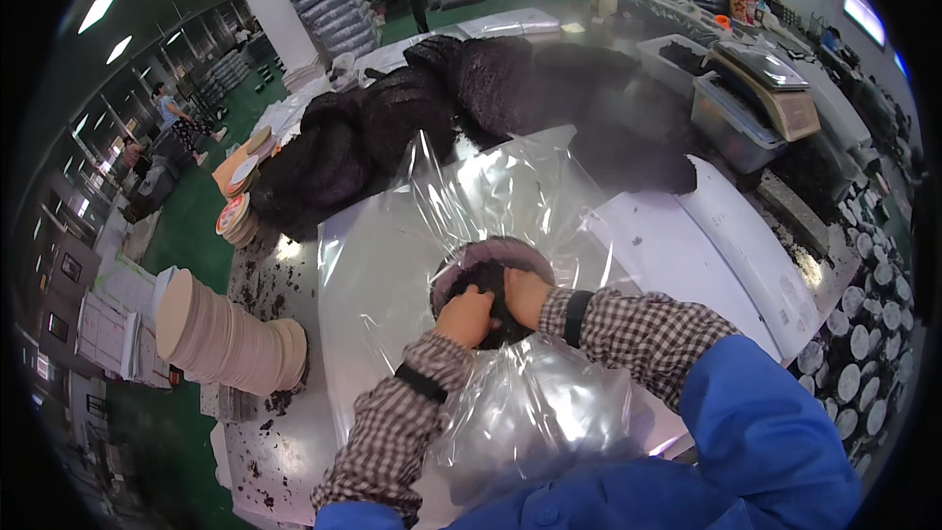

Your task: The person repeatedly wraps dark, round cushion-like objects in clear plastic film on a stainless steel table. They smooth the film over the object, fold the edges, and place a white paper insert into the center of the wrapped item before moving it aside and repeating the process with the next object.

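Observation:
A round, pinkish-rimmed container (536, 253) stands before me, with a large clear plastic sheet (378, 236) spread around and over its edge. Inside it lies dark, crumbly loose material (484, 276). My left hand (466, 317) is curled down into this material at the near left side. Beside it, almost touching, my right hand (527, 296) presses in from the right with bent fingers. The fingertips of both hands are sunk in the dark material and hidden. Large dark rounded masses (412, 103) of similar matter rest beyond the sheet.
Stacked pale round discs (226, 334) lean at the left, near smaller labelled round stacks (235, 218). White boards (706, 255) lie to the right. Behind them stand a scale (760, 69) and a clear plastic bin (731, 128). Many round packs (859, 334) fill the far right.

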A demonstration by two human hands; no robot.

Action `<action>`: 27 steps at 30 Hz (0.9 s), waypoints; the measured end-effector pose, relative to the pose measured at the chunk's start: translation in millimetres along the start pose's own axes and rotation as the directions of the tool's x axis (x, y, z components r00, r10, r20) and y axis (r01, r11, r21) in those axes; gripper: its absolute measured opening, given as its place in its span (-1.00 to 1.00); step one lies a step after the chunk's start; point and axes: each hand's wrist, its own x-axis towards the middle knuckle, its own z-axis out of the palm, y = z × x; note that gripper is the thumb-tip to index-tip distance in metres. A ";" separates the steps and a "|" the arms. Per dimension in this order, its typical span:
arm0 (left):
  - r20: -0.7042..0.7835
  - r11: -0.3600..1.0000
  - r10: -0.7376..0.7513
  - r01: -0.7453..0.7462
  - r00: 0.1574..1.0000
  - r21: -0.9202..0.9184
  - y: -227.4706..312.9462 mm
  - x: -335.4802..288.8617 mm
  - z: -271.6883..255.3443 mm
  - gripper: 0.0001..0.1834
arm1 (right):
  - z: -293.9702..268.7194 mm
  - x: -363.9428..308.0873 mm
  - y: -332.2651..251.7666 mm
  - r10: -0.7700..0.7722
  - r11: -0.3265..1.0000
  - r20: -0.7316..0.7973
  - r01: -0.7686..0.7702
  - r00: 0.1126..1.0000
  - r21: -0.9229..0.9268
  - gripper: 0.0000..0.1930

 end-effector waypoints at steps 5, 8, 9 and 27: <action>-0.655 0.735 -0.511 -0.113 0.557 -0.669 -57.2 16.8 -21.4 -0.69 | -61.0 -10.4 -9.3 -0.388 0.921 0.096 0.384 0.917 0.062 0.11; -0.218 0.449 -0.357 -0.037 0.908 -0.893 -73.7 54.3 -7.3 -0.69 | -4.6 -13.3 -7.4 -0.193 0.967 0.289 0.232 0.938 -0.109 0.15; -0.579 0.714 -0.314 -0.214 0.753 -0.666 -50.2 53.4 -4.0 -0.72 | 9.2 -21.9 3.2 -0.162 0.983 0.290 0.180 0.943 -0.034 0.09; 0.122 0.938 0.256 -0.277 0.959 0.210 101.6 -207.1 -24.6 0.01 | 1.4 -23.5 -28.0 -0.118 0.988 0.311 0.142 0.943 -0.054 0.06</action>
